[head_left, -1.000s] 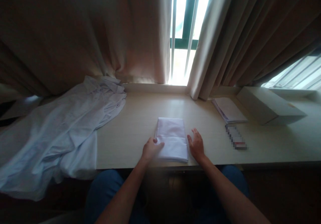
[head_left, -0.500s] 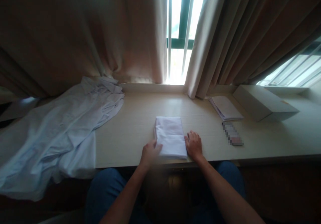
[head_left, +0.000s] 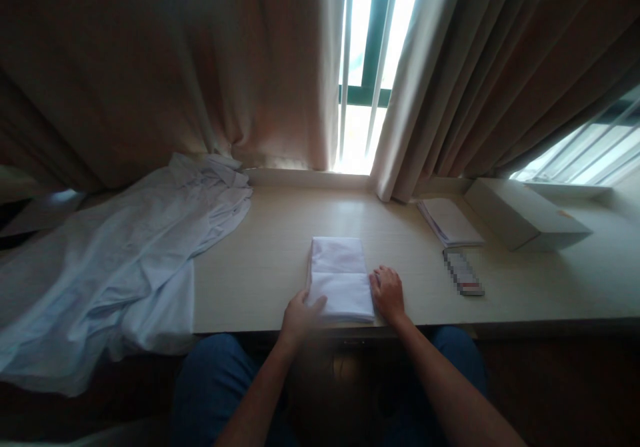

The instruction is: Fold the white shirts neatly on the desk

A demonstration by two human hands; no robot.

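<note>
A folded white cloth [head_left: 341, 293] lies as a thick rectangle near the front edge of the table, its layers stacked and a crease running across the top. My left hand [head_left: 303, 315] holds its near left corner, thumb on top and the other fingers at the left side, partly hidden. Against the right edge rests my right hand [head_left: 388, 292], palm down on the table with its fingers loosely bent and nothing gripped.
A large rumpled white cloth [head_left: 135, 247] covers the table's left end and hangs over the front edge. To the right are another folded white cloth [head_left: 450, 221], a blurred-out phone-like object [head_left: 464, 273] and a white box [head_left: 530, 210]. Curtains [head_left: 280, 67] hang behind the table [head_left: 240, 287].
The view has shifted slightly. My left thumb lies a little farther over the folded cloth's near left corner. My right hand stays by its right edge.
</note>
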